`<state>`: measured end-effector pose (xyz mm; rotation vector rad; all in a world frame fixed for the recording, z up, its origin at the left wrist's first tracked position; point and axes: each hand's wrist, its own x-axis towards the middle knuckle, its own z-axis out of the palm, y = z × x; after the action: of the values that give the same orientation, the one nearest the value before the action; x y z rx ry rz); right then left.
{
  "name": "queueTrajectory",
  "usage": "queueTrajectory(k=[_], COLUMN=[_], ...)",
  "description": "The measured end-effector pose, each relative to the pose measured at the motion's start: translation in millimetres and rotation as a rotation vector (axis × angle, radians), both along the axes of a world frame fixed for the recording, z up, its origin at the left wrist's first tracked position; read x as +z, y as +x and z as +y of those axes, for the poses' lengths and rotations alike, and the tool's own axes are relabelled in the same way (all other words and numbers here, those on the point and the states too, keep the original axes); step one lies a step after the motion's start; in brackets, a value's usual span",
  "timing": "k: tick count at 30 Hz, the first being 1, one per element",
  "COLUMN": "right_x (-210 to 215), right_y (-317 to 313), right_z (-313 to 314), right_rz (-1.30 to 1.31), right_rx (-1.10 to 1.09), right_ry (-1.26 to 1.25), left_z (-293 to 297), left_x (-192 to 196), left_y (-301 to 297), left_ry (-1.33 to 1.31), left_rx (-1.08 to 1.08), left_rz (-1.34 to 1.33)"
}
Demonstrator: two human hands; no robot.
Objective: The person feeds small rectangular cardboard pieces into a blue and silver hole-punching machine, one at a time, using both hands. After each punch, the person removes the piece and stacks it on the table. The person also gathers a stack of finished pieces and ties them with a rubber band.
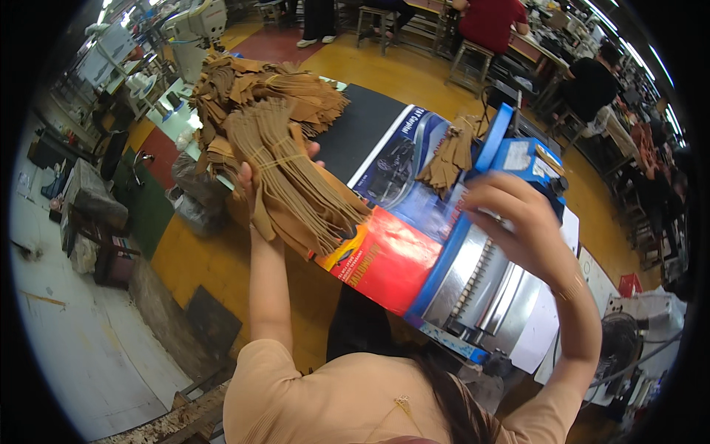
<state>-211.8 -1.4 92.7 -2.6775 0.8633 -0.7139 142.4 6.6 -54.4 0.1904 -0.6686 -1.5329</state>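
Note:
My left hand (250,194) is closed round a thick bundle of tan leather strips (292,174). A band ties the strips across the middle, and my fingertips show at the bundle's far side. The bundle is tilted over a red and yellow printed sheet (396,259) on the table. My right hand (514,211), slightly blurred, hovers above a blue-framed machine with metal rollers (477,285). Its fingers are bent and apart, and I see nothing in them. Close to its fingertips lies a smaller bunch of tan strips (452,155) on a blue printed sheet (403,159).
A large heap of brown leather pieces (296,96) lies at the table's far left, beside a sewing machine (196,29). Black matting (362,126) covers part of the tabletop. A blue box-shaped unit (518,155) stands behind the rollers. Other people sit on stools farther back.

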Motion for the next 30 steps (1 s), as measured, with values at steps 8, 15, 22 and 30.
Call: queueTrajectory(k=[8,15,22,30], right_x=[-61.0,-91.0,-83.1,-70.3], right_y=[119.8,105.4,85.2,64.6], right_z=[-33.1,-23.4,-37.4,-37.3], right_rz=[-0.144,0.067,-0.167,-0.451], right_rx=[0.255,0.217,0.209,0.326], right_ry=[-0.173,-0.45,0.463,1.273], left_z=[28.0,36.1,42.1,62.7], left_x=[4.0,-9.0,-2.8,28.8], left_y=[-87.1,-91.8,-90.2,-83.3], left_ry=[0.231,0.292,0.317,0.345], left_rx=[0.024,-0.016,0.034,-0.181], left_rz=[0.153,-0.06,-0.269,-0.463])
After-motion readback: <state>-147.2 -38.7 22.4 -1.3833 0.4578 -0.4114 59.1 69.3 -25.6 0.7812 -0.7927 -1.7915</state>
